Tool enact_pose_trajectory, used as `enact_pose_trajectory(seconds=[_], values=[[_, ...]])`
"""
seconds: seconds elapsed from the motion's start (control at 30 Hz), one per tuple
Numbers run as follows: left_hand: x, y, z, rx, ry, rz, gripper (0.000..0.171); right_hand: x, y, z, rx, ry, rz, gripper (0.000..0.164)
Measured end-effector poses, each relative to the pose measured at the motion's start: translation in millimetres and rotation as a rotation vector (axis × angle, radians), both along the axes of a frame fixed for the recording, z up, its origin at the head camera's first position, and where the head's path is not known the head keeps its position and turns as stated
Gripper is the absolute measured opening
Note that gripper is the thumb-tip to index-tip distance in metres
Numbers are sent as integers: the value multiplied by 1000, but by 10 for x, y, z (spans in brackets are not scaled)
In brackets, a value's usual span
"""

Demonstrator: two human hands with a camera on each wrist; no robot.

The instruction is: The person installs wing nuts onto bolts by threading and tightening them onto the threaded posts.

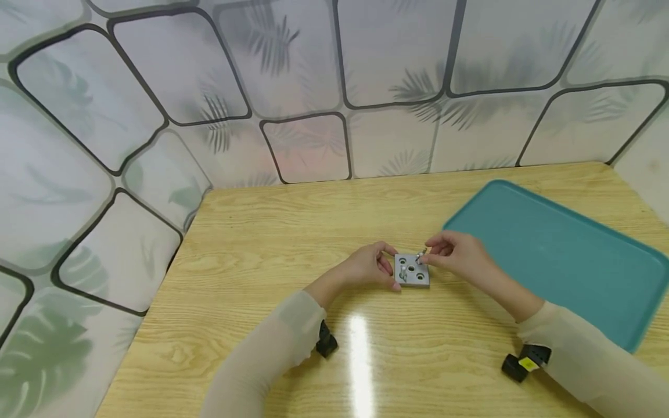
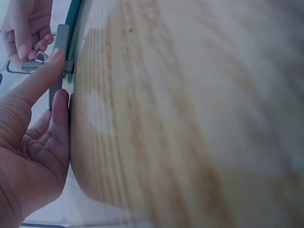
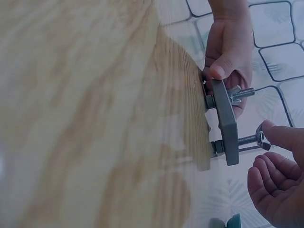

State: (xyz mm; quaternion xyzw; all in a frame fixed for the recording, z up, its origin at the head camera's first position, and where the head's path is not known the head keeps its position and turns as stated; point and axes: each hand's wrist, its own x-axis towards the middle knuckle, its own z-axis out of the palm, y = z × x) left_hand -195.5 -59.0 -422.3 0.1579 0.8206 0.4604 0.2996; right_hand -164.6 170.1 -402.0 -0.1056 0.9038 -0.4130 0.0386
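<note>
A small square grey metal plate (image 1: 411,280) with several round holes lies low over the wooden table. My left hand (image 1: 366,268) grips it along its left edge, thumb and fingers on either side. Two bolts pass up through the plate, their heads (image 3: 219,147) on the underside. One bolt carries a wing nut (image 3: 233,96) down near the plate's face. At the far right corner, my right hand (image 1: 462,255) pinches a second wing nut (image 3: 262,137) at the tip of the other bolt (image 3: 246,140), whose thread shows below it.
A teal tray (image 1: 554,261) lies on the right side of the table (image 1: 272,244), just beyond my right hand. Behind the table rises a patterned wall covering (image 1: 308,145). Black wrist cameras (image 1: 326,339) hang under both sleeves.
</note>
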Motion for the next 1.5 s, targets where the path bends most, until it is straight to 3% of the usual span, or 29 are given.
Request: enact_pose_trajectory(seconds=[0.27,0.53,0.67,0.9,1.13,1.5], values=[[1,-3,-7,9,3,-5,70,-47,-29,-46,-5,11,3,26],[5,-7,3,22,-3,8,70,74,25,1,-13,10,58,14],[10,-6,12,24,-10,14,70,92,30,30,-16,3,57,16],[1,-5,5,23,-2,8,71,-7,49,10,-20,-15,7,24],[-8,-8,7,6,8,3,71,-67,-24,2,-12,-25,16,31],[-6,-6,-21,19,8,1,70,17,6,-11,-28,1,54,17]])
